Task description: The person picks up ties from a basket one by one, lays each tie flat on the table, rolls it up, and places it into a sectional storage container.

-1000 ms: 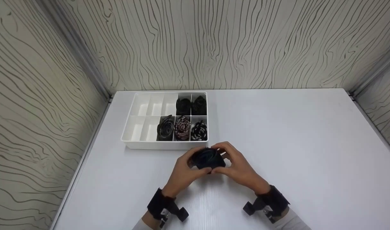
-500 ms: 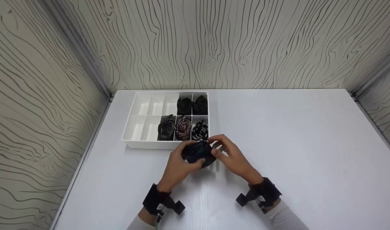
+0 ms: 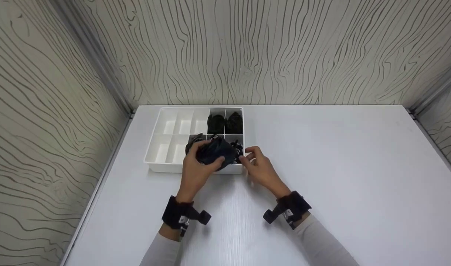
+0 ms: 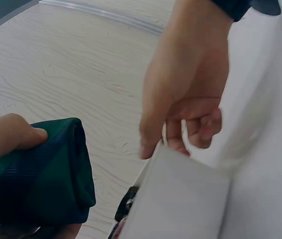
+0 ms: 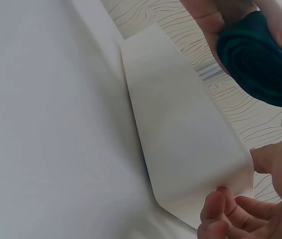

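Note:
My left hand grips a rolled necktie between thumb and fingers, above the front row of the white divided box. In the left wrist view the necktie shows dark green and blue bands; the right wrist view shows the spiral end of the roll. At the box's front right corner my right hand pinches the wall, its thumb at the rim and the other fingers curled against the outside. The held roll partly hides the rolled ties under it, including a black and white one.
Two dark rolled ties stand in the back row's right compartments. White compartments without rolls lie on the box's left side. The white table meets wood-grain panels at the back and sides.
My left hand has carried the rolled necktie forward and left, from in front of the box to over it. The right hand has left the roll and moved to the box's corner.

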`<state>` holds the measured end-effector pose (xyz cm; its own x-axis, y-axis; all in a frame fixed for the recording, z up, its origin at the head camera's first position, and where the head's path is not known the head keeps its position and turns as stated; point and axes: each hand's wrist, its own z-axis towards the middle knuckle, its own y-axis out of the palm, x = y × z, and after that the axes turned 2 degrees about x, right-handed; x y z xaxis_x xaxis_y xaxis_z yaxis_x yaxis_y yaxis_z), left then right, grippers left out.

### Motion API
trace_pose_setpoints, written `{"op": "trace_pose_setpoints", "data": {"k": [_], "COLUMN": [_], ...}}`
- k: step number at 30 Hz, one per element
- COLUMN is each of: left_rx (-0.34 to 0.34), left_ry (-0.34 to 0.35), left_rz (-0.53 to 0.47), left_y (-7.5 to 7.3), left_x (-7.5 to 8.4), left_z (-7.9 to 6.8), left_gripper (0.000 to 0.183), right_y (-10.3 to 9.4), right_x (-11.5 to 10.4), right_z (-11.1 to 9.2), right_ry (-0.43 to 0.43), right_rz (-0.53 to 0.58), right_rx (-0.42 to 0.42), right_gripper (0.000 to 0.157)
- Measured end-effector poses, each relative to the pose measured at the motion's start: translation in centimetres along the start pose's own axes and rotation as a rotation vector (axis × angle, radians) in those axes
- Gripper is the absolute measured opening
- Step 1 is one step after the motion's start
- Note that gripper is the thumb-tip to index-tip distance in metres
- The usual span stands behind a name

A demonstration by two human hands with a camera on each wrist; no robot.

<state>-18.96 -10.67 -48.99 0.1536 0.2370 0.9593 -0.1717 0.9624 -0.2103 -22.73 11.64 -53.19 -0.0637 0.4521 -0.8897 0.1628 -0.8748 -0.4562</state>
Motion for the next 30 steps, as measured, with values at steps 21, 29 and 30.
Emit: {"op": "trace_pose_setpoints", "data": {"k": [21,29,30], "left_rx": [0.292,0.319,0.317], "left_ry": [-0.079,-0.105,-0.116], "left_rz": [0.056,0.11,0.113], "left_y": [-1.8,-1.3,-1.2], "left_x": [-0.4,-1.0,-1.2], "left_z": [11.3,13.5,13.6], "left_gripper": [0.058,0.058,0.058], "right_y": [0.8,0.9,0.9], "right_x": [0.2,0.1,0.1], "right_z": [0.6,0.6,0.6], "right_ry": [0.046,0.05,0.05], "right_rz": [0.099,0.107,0.104], "right_rx": [0.021,0.013,0.011], "right_gripper": [0.034,0.036,0.036]}}
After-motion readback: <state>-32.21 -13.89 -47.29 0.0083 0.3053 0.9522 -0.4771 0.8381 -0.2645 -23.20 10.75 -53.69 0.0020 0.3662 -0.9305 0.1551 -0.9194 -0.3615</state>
